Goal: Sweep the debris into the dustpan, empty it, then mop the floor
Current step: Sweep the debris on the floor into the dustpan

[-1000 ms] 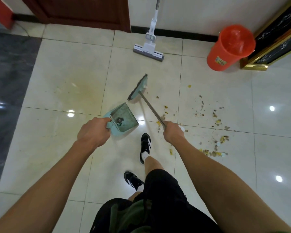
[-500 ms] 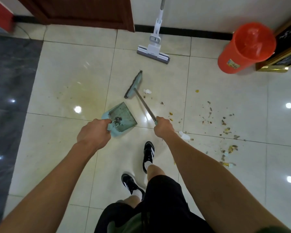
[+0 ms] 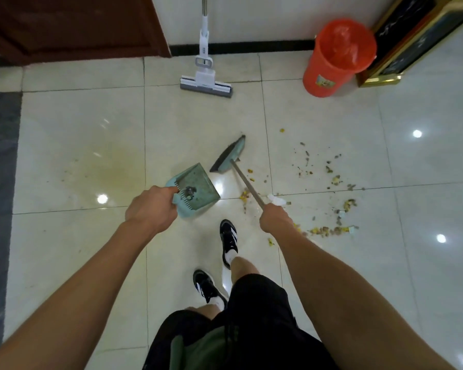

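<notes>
My left hand grips the handle of a teal dustpan, held low over the tiled floor with a small clump of dirt inside it. My right hand is closed around the metal stick of a teal broom, whose head rests on the floor just right of the dustpan mouth. Yellow and brown debris lies scattered over the tiles to the right of the broom, with a denser line of debris near my right forearm. A scrap of white paper lies beside my right hand.
A white sponge mop leans against the far wall. An orange bin with a liner stands at the back right, next to a gold-framed board. A brown door is at the back left. A yellowish stain marks the left tiles.
The broom head has swung to the right, closer to the debris, and my right hand has moved right with it. The dustpan has stayed in my left hand.
</notes>
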The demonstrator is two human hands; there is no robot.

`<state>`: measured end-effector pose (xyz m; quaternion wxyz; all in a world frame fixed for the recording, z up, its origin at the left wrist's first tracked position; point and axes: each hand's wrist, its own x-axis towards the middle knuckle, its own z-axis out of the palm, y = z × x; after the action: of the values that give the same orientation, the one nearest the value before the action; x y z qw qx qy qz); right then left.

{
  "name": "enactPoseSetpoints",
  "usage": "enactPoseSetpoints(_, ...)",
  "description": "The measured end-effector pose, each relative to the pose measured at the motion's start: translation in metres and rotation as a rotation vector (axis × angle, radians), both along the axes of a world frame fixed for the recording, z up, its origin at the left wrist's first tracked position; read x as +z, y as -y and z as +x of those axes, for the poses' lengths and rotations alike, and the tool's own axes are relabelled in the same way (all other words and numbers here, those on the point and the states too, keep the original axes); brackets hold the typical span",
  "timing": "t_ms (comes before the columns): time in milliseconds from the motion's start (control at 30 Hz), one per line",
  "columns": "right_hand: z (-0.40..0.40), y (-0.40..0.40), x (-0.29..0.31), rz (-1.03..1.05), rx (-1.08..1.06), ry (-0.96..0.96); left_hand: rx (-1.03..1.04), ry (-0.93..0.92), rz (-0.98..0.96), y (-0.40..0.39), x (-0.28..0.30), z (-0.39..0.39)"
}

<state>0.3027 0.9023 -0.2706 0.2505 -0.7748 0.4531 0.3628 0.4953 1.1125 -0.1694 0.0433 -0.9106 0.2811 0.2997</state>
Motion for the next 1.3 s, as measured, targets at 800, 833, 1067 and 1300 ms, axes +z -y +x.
enactPoseSetpoints(800, -0.258, -0.088, 0.025, -0.091, -0.173, 0.008, -0.218, 0.018, -0.027, -0.055, 0.008, -0.166)
enactPoseSetpoints(833, -0.26, -0.085, 0.024, -0.078, -0.151, 0.019, -0.2, 0.014, -0.017, -0.056, 0.008, -0.172)
enactPoseSetpoints(1067, -0.26, -0.056, 0.012, -0.015, 0.083, 0.083, -0.084, 0.026, 0.042, -0.056, 0.011, -0.226)
enactPoseSetpoints(1300, -0.289, -0.031, 0.008, -0.018, 0.24, 0.039, 0.009, 0.027, 0.084, -0.06, 0.005, -0.284)
